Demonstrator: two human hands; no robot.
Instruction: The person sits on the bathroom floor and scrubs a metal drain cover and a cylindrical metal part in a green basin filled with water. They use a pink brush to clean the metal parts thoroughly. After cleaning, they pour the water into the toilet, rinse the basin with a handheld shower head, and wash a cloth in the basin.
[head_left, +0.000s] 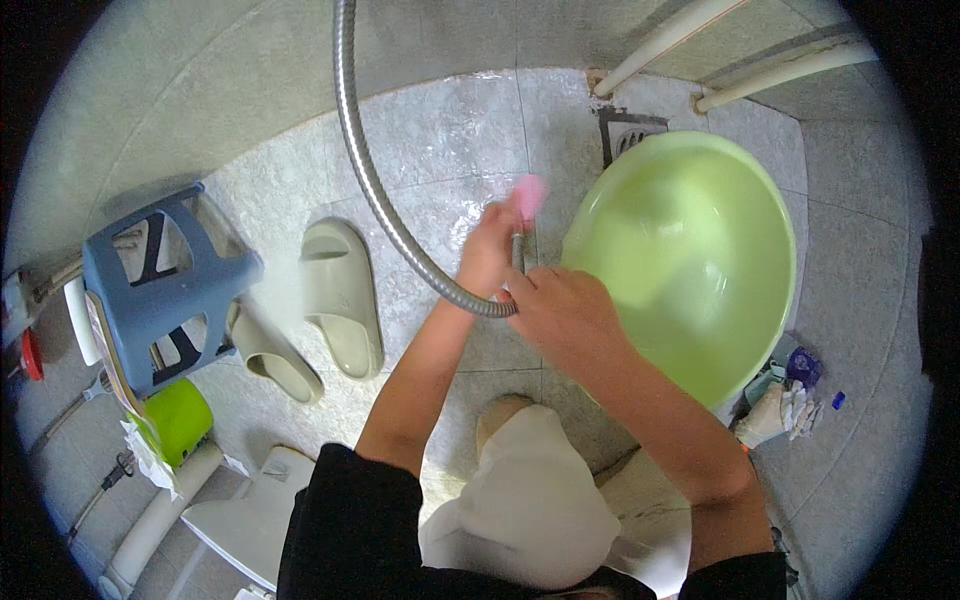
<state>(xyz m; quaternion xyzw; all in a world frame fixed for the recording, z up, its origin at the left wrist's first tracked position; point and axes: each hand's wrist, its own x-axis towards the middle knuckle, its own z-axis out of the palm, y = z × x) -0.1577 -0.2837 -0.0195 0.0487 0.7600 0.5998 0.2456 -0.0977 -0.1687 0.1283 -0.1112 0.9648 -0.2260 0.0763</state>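
My left hand is closed around a blurred pink object, whose kind I cannot tell, at the centre of the view. Just below it, my right hand grips the end part of a flexible metal shower hose. From the top edge the hose curves down to my hands, and a short metal piece of it shows between them. Beside my right hand stands a large light green plastic basin. The floor tiles under the pink object look wet.
A blue plastic stool lies tilted at left, near two beige slippers. A floor drain shows behind the basin, near two white pipes. Crumpled packaging sits at right. A green container and a white pipe are at lower left.
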